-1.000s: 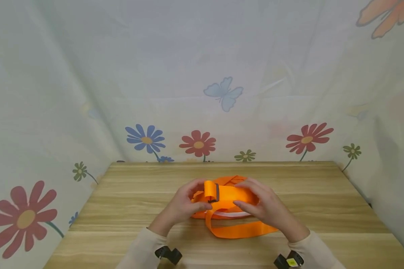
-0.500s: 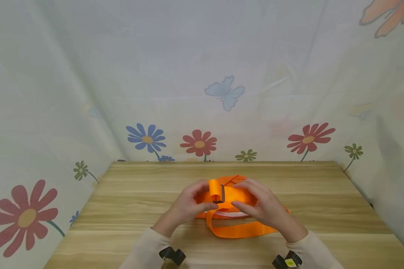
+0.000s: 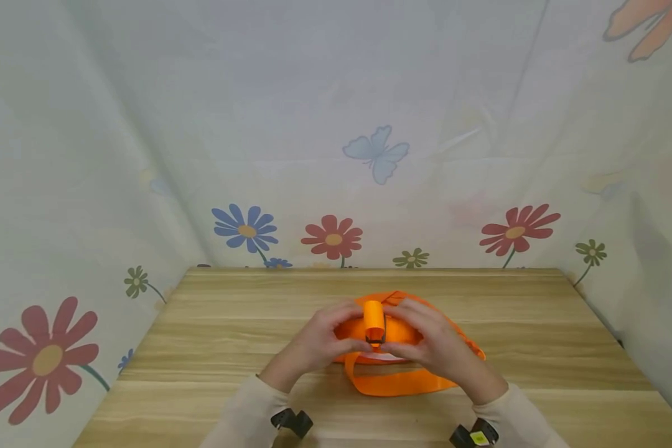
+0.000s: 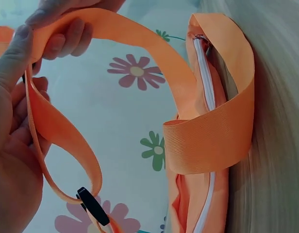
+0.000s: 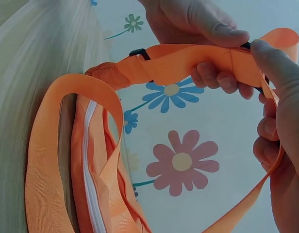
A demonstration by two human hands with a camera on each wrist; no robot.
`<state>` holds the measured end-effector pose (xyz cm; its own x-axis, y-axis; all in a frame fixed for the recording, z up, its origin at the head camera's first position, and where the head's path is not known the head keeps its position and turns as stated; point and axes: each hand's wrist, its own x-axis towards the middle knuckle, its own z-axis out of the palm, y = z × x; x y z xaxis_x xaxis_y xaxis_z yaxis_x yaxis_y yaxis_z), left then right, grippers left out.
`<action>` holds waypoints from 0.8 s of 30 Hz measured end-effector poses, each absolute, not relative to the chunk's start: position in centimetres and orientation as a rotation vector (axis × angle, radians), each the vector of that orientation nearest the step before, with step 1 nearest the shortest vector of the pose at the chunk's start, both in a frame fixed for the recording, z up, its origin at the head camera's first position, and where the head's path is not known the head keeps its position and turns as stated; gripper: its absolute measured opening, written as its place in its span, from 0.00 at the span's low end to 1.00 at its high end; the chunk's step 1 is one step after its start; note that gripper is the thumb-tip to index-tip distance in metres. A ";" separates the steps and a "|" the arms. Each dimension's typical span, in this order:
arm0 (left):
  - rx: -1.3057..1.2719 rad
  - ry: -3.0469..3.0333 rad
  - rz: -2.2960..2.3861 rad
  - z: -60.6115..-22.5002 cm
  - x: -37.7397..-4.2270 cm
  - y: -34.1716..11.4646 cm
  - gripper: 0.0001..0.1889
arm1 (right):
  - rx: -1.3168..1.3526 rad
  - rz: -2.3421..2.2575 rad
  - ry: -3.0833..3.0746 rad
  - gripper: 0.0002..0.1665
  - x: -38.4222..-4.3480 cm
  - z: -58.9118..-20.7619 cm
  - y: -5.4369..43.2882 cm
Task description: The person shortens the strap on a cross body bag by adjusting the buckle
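An orange bag (image 4: pixel 195 194) with a white zipper (image 5: pixel 86 170) lies on the table, its orange strap (image 5: pixel 188 58) raised above it. My left hand (image 3: pixel 320 336) pinches the strap beside a dark slider (image 3: pixel 376 340), thumb towards me. On the other side of the slider, my right hand (image 3: pixel 437 339) also pinches the strap, its thumb at the slider's edge. A short loop of webbing (image 3: pixel 373 314) stands up between the hands. Another dark slider (image 5: pixel 140 54) sits further along the strap in the right wrist view. Fingers partly hide the slider between them.
A loose strap loop (image 3: pixel 392 384) hangs in front of the bag towards me. The wood-grain table (image 3: pixel 246 298) ends at a flower-printed cloth (image 3: pixel 291 155) at the back and sides. Black wrist cameras (image 3: pixel 292 423) sit on both sleeves.
My left hand has shifted right with the slider and the short webbing loop, coming closer to my right hand. The right hand has hardly moved, and its thumb now meets the slider.
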<state>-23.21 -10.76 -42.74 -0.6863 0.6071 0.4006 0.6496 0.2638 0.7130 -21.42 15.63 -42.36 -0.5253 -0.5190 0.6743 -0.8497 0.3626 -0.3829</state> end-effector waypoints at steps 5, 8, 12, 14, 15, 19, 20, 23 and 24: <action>-1.273 -2.496 -1.311 -42.6 -23.4 -11.0 0.29 | 1.195 0.990 -2.181 0.30 -21.5 -42.5 15.7; -1.260 -2.528 -1.252 -42.5 -23.4 -11.2 0.29 | 1.174 0.970 -2.200 0.30 -21.4 -42.5 15.8; -1.207 -2.586 -1.193 -42.4 -23.1 -11.4 0.28 | 1.156 0.948 -2.233 0.30 -21.4 -42.4 15.9; -1.191 -2.593 -1.155 -42.3 -23.0 -11.5 0.28 | 1.146 0.939 -2.244 0.29 -21.4 -42.5 16.0; -1.187 -2.592 -1.142 -42.3 -22.9 -11.5 0.28 | 1.145 0.942 -2.246 0.29 -21.4 -42.5 16.0; -1.197 -2.557 -1.073 -42.2 -22.8 -11.7 0.28 | 1.151 0.963 -2.217 0.28 -21.5 -42.6 16.1; -1.203 -2.551 -1.064 -42.2 -22.8 -11.8 0.27 | 1.159 0.970 -2.202 0.28 -21.5 -42.6 16.2; -1.215 -2.540 -1.054 -42.2 -22.8 -12.1 0.27 | 1.178 0.986 -2.161 0.27 -21.7 -42.7 16.3; -1.213 -2.542 -1.050 -42.2 -22.8 -12.2 0.27 | 1.184 0.991 -2.153 0.27 -21.8 -42.7 16.3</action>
